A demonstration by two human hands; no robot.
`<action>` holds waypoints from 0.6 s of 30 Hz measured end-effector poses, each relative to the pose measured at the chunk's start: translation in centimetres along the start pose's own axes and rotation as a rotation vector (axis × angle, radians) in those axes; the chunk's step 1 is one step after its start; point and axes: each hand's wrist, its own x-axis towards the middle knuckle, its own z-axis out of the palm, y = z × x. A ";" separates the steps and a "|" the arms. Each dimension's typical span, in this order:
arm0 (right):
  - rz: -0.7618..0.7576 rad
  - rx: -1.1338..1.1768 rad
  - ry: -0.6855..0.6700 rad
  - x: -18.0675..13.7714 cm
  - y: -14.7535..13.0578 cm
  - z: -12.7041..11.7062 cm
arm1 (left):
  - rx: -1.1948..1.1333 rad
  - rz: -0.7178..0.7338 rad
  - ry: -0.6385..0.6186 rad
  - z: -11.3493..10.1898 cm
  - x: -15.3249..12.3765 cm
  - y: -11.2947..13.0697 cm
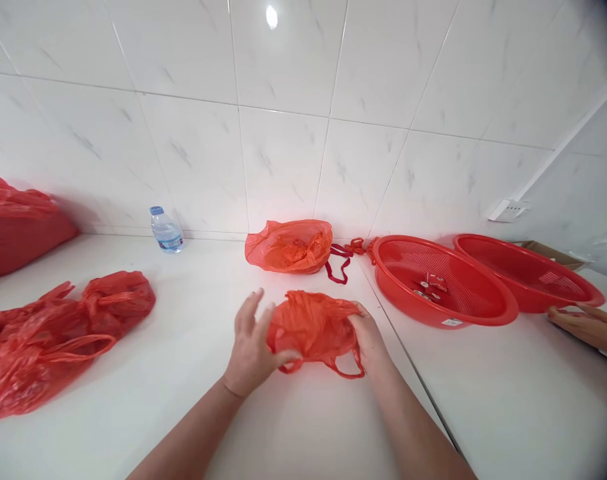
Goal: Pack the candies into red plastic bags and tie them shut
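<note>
A crumpled red plastic bag (pixel 313 327) sits on the white table right in front of me, its loop handles drooping toward me. At its left side is my left hand (pixel 253 343), fingers spread and thumb close to the near edge of the bag. My right hand (pixel 371 337) grips the bag's right side, with some fingertips hidden by the plastic. Just behind stands another red plastic bag (pixel 288 247) with its mouth open, and a dark red strap (pixel 338 267) lies beside it. What the bag at my hands contains cannot be made out.
Tied red bags (pixel 58 340) and a larger red bag (pixel 23 223) lie on the left. A water bottle (pixel 166 230) stands by the wall. To the right are a red colander (pixel 463 317) holding small packets and a second red basin (pixel 528 303), near another person's hand (pixel 586 325).
</note>
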 end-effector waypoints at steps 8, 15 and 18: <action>-0.051 -0.298 -0.130 -0.9 -0.2 0.6 | -0.365 -0.278 -0.488 0.1 0.4 1.8; -0.263 -0.822 0.036 0.6 -1.5 -2.3 | -1.009 -1.100 -0.159 -0.6 0.5 0.4; -0.526 -1.021 0.128 -0.1 -2.0 -2.0 | -1.085 -1.116 -0.118 -0.6 0.5 0.4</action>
